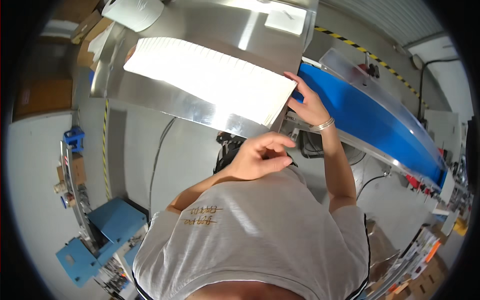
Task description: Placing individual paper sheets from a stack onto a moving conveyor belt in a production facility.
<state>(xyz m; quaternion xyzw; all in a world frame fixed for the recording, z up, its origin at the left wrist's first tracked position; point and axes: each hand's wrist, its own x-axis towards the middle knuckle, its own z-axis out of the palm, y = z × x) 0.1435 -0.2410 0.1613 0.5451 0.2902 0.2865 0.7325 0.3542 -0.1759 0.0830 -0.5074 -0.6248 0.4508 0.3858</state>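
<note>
A long row of white flat pieces [210, 75], packed on edge, lies across a shiny metal table [185, 117]. Glare washes out its front side, so I cannot tell exactly what the pieces are. My right hand [312, 107], with bangles at the wrist, rests against the row's right end. Its fingers and thumb are spread along the last piece rather than wrapped around it. In front of my shirt, below the table's near edge, hovers my left hand [262, 156]. Its fingers are loosely bent, the thumb stands apart, and nothing shows in it. A small brownish shape at the row's left end is unclear.
Right of the table runs a blue conveyor belt [360, 107] with a clear guard [380, 85]. A white roll [132, 12] stands at the table's far left, and a white square item [286, 21] lies far right. Cables [159, 150] trail on the floor.
</note>
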